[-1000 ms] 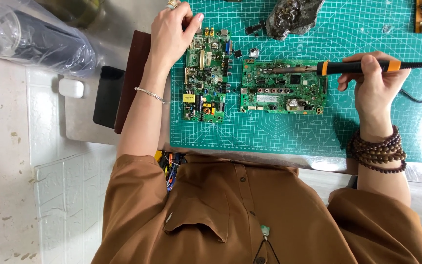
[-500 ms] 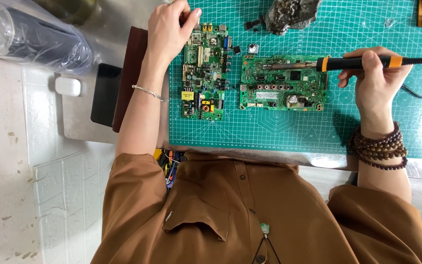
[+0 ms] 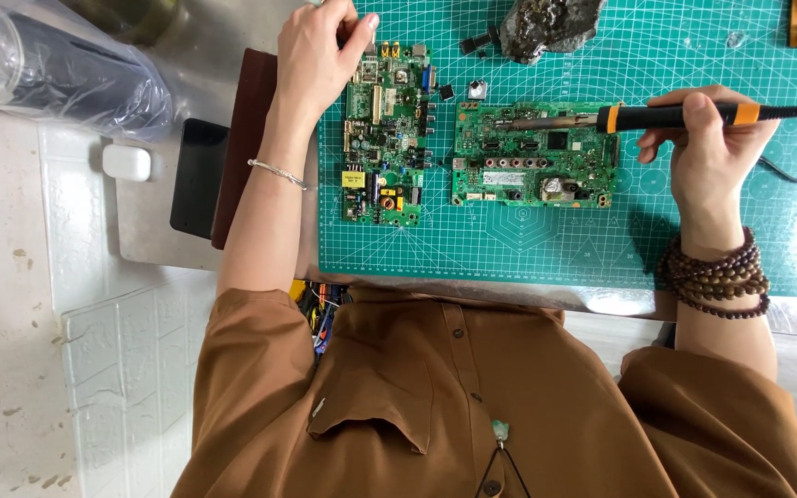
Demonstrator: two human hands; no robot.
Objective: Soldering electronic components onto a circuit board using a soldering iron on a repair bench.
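Green gridded cutting mat (image 3: 528, 249) covers the grey bench (image 3: 154, 235); pale tiled floor to one side. Viewed from above, a person in a brown buttoned shirt.

Two green circuit boards lie flat on the mat, side by side, apart. Narrow board (image 3: 385, 138): long and upright in view, crowded with small parts, a yellow label and a copper coil near its lower end. Wide board (image 3: 532, 155): rectangular, dark chips and a row of connectors along its lower edge.

Left hand (image 3: 317, 48), thin metal bangle on the wrist, rests at the top corner of the narrow board. Fingers curled, thumb and fingertips pinched close at the board's edge; whether they hold anything there cannot be told.

Right hand (image 3: 707, 148), brown wooden bead strands round the wrist, has its grip closed round a soldering iron (image 3: 666, 116). Handle black with orange bands, lying nearly level; metal tip reaches over the upper part of the wide board. Dark cord trails off past the hand.

Also present: dark lumpy rock-like object (image 3: 546, 23) at the mat's top edge, black phone (image 3: 197, 177) and brown case off the mat, small white box (image 3: 126, 162), crinkled clear plastic bag (image 3: 57, 69).
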